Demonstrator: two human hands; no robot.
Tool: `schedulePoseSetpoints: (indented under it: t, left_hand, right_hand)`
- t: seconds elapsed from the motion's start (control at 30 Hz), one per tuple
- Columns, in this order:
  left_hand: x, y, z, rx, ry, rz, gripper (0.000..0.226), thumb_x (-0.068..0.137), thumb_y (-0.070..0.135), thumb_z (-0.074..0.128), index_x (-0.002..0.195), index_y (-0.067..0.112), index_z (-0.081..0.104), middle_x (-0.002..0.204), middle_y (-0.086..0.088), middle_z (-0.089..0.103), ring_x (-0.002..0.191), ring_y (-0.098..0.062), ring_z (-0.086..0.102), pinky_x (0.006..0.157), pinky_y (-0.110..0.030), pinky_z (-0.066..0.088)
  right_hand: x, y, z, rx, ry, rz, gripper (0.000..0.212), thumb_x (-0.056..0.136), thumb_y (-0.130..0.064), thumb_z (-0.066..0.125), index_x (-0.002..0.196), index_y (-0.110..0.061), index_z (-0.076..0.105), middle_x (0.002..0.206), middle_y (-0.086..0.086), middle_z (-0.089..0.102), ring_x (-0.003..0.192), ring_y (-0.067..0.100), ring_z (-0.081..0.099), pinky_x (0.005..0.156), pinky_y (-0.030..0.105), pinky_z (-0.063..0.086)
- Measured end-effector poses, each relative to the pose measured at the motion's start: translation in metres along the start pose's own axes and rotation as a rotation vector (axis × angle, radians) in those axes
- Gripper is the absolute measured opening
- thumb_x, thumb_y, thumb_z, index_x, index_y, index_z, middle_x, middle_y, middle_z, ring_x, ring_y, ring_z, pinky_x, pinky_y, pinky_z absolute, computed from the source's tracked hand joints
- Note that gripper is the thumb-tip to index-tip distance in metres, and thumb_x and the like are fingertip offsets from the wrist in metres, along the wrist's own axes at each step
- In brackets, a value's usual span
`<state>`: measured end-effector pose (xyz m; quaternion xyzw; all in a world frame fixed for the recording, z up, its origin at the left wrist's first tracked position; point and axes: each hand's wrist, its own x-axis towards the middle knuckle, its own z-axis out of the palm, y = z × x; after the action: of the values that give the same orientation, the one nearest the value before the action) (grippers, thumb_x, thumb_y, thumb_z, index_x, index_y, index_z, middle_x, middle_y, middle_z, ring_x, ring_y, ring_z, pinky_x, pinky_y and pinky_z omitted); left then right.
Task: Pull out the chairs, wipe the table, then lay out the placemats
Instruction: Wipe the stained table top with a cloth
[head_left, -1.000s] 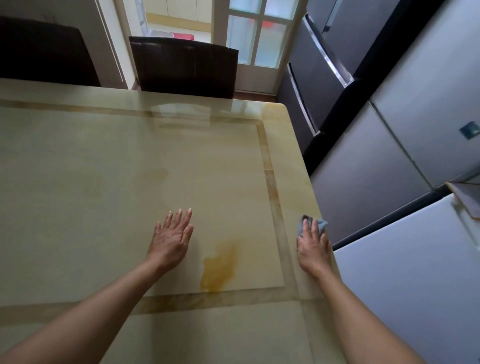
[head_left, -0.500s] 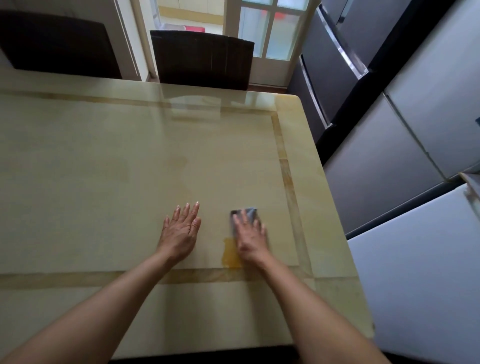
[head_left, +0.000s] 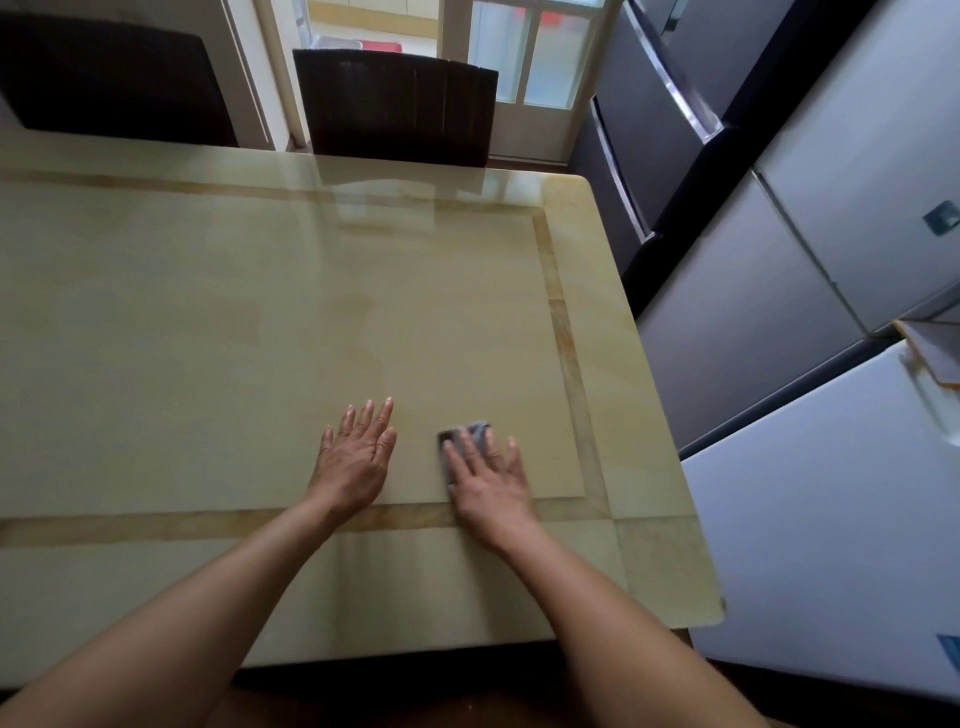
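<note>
From the head view, the table (head_left: 208, 312) fills most of the frame. Its near edge runs under both forearms, its right edge ends in a rounded corner, and its left side is cut off by the frame. A darker band is set into the top as an inner border. Both hands lie just beyond the band's near strip, and the right wrist crosses it. The left hand (head_left: 356, 462) lies palm down on the bare top with fingers straight and close together, holding nothing. Just beside it but apart, the right hand (head_left: 488, 483) presses a grey cloth (head_left: 465, 434) flat to the top with fingers straight and spread. Most of the cloth is hidden under those fingers, so only its far edge and left corner show. Bare tabletop stretches away from the hands to the left and to the far edge. Between the cloth and the right-hand band there is less room. Two dark chairs stand at the far edge, one (head_left: 400, 106) fully in view by its back and the other (head_left: 114, 78) cut off at the upper left. Their seats are hidden behind the table, and whether they touch it cannot be told. Grey cabinets (head_left: 737, 322) and a white unit (head_left: 831, 519) stand along the right, with a narrow dark gap between them and the table's edge.
</note>
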<state>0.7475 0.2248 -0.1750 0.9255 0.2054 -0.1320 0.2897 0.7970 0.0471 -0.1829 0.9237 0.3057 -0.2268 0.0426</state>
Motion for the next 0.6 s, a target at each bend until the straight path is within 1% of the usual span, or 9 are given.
schedulePoseSetpoints:
  t: [0.07, 0.13, 0.27, 0.43, 0.53, 0.6]
  left_hand:
    - [-0.002, 0.007, 0.004, -0.005, -0.009, 0.018, 0.050, 0.102, 0.039, 0.017, 0.149, 0.033, 0.002, 0.159, 0.004, -0.001, 0.147, -0.015, -0.007, 0.117, -0.039, -0.006]
    - [-0.004, 0.015, 0.009, 0.000, -0.023, 0.033, 0.050, 0.102, 0.038, 0.017, 0.149, 0.032, 0.002, 0.159, 0.004, -0.001, 0.147, -0.015, -0.007, 0.117, -0.039, -0.006]
    - [-0.007, 0.024, 0.017, 0.039, -0.055, 0.054, 0.051, 0.102, 0.038, 0.016, 0.149, 0.031, 0.000, 0.159, 0.004, -0.002, 0.147, -0.016, -0.008, 0.118, -0.039, -0.006]
    - [-0.012, 0.023, 0.021, 0.054, -0.077, 0.054, 0.051, 0.102, 0.038, 0.016, 0.149, 0.032, -0.002, 0.159, 0.004, -0.003, 0.147, -0.016, -0.008, 0.118, -0.039, -0.005]
    - [-0.017, 0.020, 0.018, 0.043, -0.077, 0.053, 0.051, 0.102, 0.039, 0.016, 0.149, 0.032, -0.002, 0.159, 0.004, -0.003, 0.147, -0.015, -0.008, 0.118, -0.039, -0.006]
    - [-0.023, 0.016, 0.015, 0.035, -0.079, 0.045, 0.050, 0.102, 0.039, 0.015, 0.149, 0.032, -0.002, 0.159, 0.005, -0.003, 0.147, -0.015, -0.009, 0.118, -0.038, -0.007]
  right_hand:
    - [-0.012, 0.038, 0.000, 0.015, 0.012, 0.141, 0.056, 0.102, -0.037, 0.022, 0.152, -0.028, -0.002, 0.160, -0.006, -0.012, 0.148, 0.023, -0.009, 0.115, 0.048, -0.009]
    - [-0.027, 0.070, 0.000, 0.044, 0.013, 0.269, 0.056, 0.102, -0.036, 0.021, 0.152, -0.026, -0.002, 0.160, -0.004, -0.011, 0.148, 0.023, -0.002, 0.115, 0.050, 0.001]
    - [-0.053, 0.115, 0.008, 0.070, 0.026, 0.475, 0.057, 0.103, -0.034, 0.019, 0.153, -0.020, -0.005, 0.161, 0.000, -0.009, 0.145, 0.026, 0.008, 0.113, 0.047, 0.014]
    - [-0.084, 0.147, 0.013, 0.072, 0.033, 0.648, 0.058, 0.102, -0.037, 0.021, 0.153, -0.018, 0.001, 0.161, 0.005, 0.000, 0.140, 0.029, 0.020, 0.109, 0.041, 0.024]
    - [-0.083, 0.145, 0.008, 0.144, 0.000, 0.714, 0.058, 0.102, -0.033, 0.024, 0.153, -0.016, 0.003, 0.161, 0.005, -0.001, 0.140, 0.032, 0.017, 0.109, 0.042, 0.024]
    - [-0.074, 0.138, 0.003, 0.232, -0.023, 0.723, 0.057, 0.101, -0.025, 0.027, 0.152, -0.013, 0.005, 0.160, 0.005, -0.002, 0.139, 0.036, 0.014, 0.111, 0.042, 0.022]
